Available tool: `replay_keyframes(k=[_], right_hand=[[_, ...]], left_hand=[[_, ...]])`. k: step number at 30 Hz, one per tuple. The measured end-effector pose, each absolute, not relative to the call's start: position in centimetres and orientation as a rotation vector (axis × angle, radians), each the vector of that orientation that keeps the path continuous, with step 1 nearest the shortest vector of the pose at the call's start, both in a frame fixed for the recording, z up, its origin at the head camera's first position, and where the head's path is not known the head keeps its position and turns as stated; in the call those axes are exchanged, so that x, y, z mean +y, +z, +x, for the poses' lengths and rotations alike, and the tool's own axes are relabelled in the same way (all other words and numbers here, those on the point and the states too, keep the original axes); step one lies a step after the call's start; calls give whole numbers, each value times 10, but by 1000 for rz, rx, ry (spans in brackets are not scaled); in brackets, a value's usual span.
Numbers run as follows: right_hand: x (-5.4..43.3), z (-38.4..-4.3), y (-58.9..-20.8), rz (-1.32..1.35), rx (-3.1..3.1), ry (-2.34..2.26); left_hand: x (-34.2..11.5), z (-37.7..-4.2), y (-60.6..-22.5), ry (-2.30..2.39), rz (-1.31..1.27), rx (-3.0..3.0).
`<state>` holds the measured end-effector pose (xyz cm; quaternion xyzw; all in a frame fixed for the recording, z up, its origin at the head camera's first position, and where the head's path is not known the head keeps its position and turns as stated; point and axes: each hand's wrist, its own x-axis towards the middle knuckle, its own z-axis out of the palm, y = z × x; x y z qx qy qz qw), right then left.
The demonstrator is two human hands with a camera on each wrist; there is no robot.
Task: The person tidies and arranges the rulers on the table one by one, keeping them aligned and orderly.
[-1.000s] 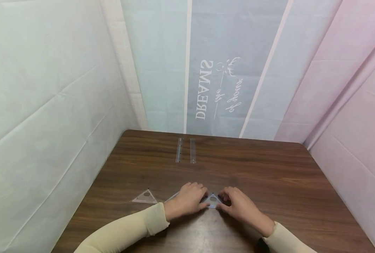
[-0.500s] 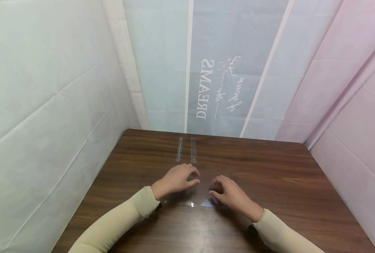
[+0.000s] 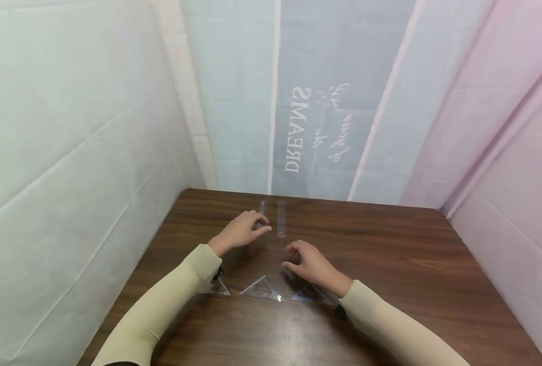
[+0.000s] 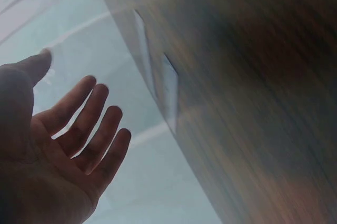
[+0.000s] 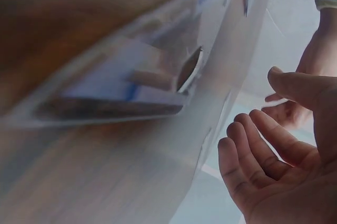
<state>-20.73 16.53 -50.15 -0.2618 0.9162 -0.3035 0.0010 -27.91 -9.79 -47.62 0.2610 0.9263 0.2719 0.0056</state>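
My left hand (image 3: 240,231) is over the left clear ruler (image 3: 263,206) in the head view and hides its near part. The left wrist view shows that hand's fingers spread and holding nothing, apart from both rulers. To its right lies the second clear ruler (image 3: 282,219), fully visible. My right hand (image 3: 314,264) hovers beyond the right set square (image 3: 304,296), fingers gently bent with nothing in them. A middle clear set square (image 3: 273,297) lies flat beside it, and a left set square (image 3: 220,290) is partly covered by my left sleeve.
All the pieces lie on a brown wood-grain table (image 3: 389,244). Pale cloth hangs along its left and right sides, and a striped cloth with mirrored lettering (image 3: 298,129) hangs behind it. Black straps (image 3: 218,274) show at the wrists.
Both hands have left the right set square, where their fingers were a second ago. The left hand has gone forward and left to the rulers; the right has moved forward and slightly left.
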Motion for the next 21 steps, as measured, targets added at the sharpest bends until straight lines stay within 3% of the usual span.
replay_keyframes(k=[9,21], right_hand=[[136,-243,-497,-836,2873,-962],[103,-281,-486,-646,2815,-1036]], left_hand=[[-108,-322,-486,846,661,2922],[-114,-366,-495,918,511,2840]])
